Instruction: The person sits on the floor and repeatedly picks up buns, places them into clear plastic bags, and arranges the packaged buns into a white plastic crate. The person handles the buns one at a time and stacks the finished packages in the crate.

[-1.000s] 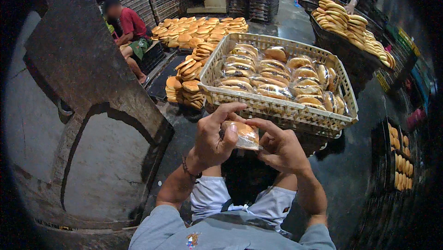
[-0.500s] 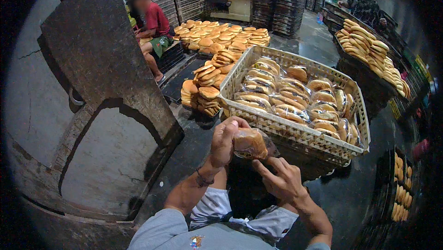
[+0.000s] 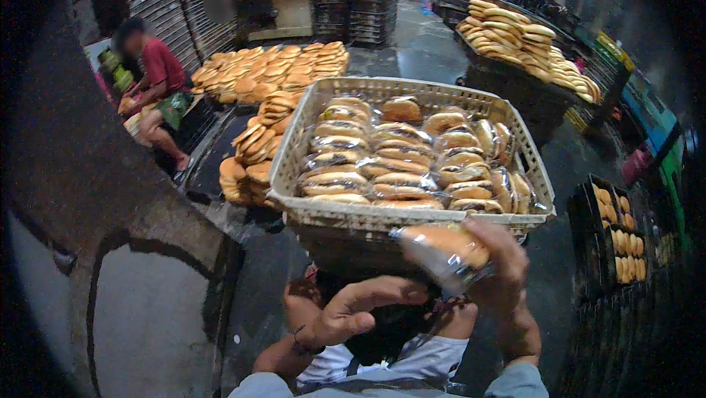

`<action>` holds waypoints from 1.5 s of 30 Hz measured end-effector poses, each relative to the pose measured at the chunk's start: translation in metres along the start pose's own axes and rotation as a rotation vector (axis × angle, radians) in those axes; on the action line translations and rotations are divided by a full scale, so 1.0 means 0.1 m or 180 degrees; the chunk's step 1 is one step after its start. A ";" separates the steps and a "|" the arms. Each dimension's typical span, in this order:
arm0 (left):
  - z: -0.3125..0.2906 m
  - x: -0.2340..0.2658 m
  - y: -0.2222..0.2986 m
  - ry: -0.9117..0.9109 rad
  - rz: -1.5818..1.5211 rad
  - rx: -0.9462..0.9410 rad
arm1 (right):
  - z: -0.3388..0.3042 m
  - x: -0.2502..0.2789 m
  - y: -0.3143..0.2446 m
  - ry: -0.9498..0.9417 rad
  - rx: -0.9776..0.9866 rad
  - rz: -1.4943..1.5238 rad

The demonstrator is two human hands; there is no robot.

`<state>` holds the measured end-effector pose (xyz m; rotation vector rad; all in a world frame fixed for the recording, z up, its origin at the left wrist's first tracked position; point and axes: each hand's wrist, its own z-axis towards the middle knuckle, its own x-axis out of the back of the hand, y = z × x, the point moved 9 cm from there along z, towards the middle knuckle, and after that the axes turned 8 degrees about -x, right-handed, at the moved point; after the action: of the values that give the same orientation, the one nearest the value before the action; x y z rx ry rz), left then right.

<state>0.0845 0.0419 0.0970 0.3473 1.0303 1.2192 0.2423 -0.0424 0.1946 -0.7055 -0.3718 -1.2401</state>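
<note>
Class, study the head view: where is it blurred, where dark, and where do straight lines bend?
Head view: the wrapped bun in the right hand is motion-blurred; the crate edges bow from fisheye distortion; corners fall black; wet floor shows glare.

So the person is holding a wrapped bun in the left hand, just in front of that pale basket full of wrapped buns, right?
Not quite: the head view shows the wrapped bun in the right hand, not the left. The left hand is lower, fingers spread, holding nothing. The rest stands: the bun is just in front of the pale basket full of wrapped buns.
</note>
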 end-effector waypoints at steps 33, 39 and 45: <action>-1.11 1.64 -0.70 0.0266 0.3684 0.3275 | 1.67 -2.72 2.91 -0.2426 -0.0398 -0.1396; -1.19 1.58 -0.65 0.0212 0.3712 0.3108 | 2.02 -2.40 2.43 -0.1236 0.0088 -0.1009; -1.32 1.30 -0.55 0.0085 0.3636 0.2819 | 2.04 -1.55 0.65 -0.0181 0.0685 0.0407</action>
<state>0.0102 0.0990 -0.0721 1.7915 1.4069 1.6606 0.2794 0.2165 0.2308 -0.5714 -0.4917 -1.0431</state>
